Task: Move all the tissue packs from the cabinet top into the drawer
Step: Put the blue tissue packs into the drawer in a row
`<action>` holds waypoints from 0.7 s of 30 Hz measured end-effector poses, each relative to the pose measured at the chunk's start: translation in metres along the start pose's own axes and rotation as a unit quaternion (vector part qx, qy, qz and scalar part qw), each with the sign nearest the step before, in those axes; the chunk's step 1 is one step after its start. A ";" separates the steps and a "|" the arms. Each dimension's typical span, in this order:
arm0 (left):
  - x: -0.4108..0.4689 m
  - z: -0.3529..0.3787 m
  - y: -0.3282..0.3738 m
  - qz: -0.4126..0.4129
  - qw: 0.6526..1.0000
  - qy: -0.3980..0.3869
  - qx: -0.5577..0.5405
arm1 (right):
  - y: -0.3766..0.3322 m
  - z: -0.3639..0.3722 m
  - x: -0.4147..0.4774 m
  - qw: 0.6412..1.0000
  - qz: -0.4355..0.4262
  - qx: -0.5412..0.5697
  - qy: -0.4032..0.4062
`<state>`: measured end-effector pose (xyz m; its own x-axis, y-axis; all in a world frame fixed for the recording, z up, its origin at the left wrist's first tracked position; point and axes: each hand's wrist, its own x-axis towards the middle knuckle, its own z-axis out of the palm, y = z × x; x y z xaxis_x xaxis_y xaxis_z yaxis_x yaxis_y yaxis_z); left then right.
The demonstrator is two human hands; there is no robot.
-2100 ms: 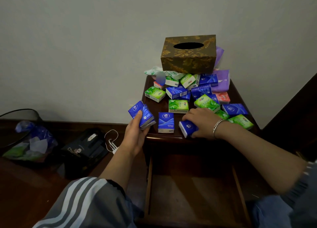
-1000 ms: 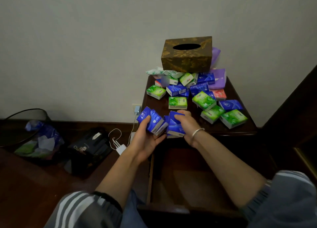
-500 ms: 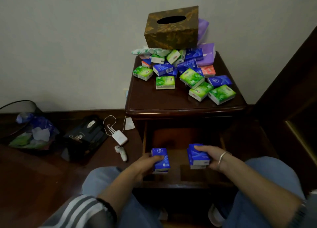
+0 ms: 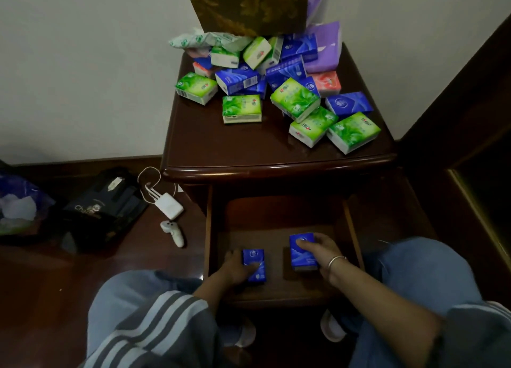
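Both my hands are down inside the open drawer (image 4: pixel 276 218) of the dark wooden cabinet. My left hand (image 4: pixel 235 268) grips a blue tissue pack (image 4: pixel 254 259) low on the drawer floor. My right hand (image 4: pixel 320 253) holds a small stack of blue tissue packs (image 4: pixel 300 253) to the right of it, thumb on top. On the cabinet top (image 4: pixel 235 146) lie several green, blue, pink and purple tissue packs (image 4: pixel 294 98), heaped toward the back.
A brown-gold tissue box (image 4: pixel 249 5) sits on the pile at the back. On the floor to the left are a white charger with cable (image 4: pixel 168 205), a small white controller (image 4: pixel 172 230), a black bag (image 4: pixel 102 204) and a bin with a blue liner (image 4: pixel 19 201). My knees flank the drawer.
My hands carried the blue packs from the cabinet's front edge down into the drawer, and since half a second ago have sunk lower toward its floor. The view tilted downward.
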<state>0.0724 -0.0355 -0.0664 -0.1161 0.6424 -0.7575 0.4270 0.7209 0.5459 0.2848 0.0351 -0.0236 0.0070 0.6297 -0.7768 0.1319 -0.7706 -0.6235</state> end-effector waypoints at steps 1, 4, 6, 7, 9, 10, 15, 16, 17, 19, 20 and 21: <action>0.001 -0.003 0.000 0.026 0.995 0.026 0.090 | 0.003 0.004 0.003 1.000 -0.003 -0.011 -0.002; -0.001 -0.014 0.005 0.147 0.953 0.059 0.257 | 0.010 0.016 0.014 0.999 -0.008 -0.037 -0.011; -0.003 -0.018 0.007 0.207 0.921 0.017 0.329 | 0.015 0.024 0.020 0.998 -0.018 -0.064 -0.015; -0.005 -0.018 0.008 0.211 0.914 -0.011 0.346 | 0.019 0.026 0.022 0.996 -0.026 -0.086 -0.016; -0.007 -0.017 0.010 0.185 0.916 -0.054 0.351 | 0.027 0.029 0.026 0.988 -0.051 -0.143 -0.018; -0.008 -0.017 0.011 0.175 0.918 -0.062 0.351 | 0.031 0.029 0.027 0.983 -0.062 -0.170 -0.022; -0.010 -0.022 0.014 0.168 0.890 -0.054 0.421 | 0.040 0.030 0.031 0.947 -0.086 -0.308 -0.022; -0.012 -0.024 0.014 0.175 0.884 -0.042 0.431 | 0.039 0.029 0.032 0.943 -0.084 -0.320 -0.020; -0.015 -0.026 0.013 0.186 0.885 -0.024 0.426 | 0.039 0.029 0.033 0.946 -0.071 -0.316 -0.019; -0.022 -0.033 0.011 0.229 0.902 0.042 0.364 | 0.038 0.026 0.036 0.957 -0.032 -0.288 -0.017; -0.026 -0.038 0.011 0.264 0.906 0.092 0.318 | 0.036 0.025 0.038 0.960 -0.015 -0.277 -0.019; -0.030 -0.043 0.010 0.294 0.902 0.148 0.279 | 0.036 0.025 0.040 0.962 -0.001 -0.272 -0.023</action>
<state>0.0414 -0.0367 -0.0229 0.0792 0.9720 -0.2212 0.8678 0.0420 0.4952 0.2648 0.0299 -0.0789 -0.0362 0.6161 -0.7868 0.6312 -0.5963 -0.4960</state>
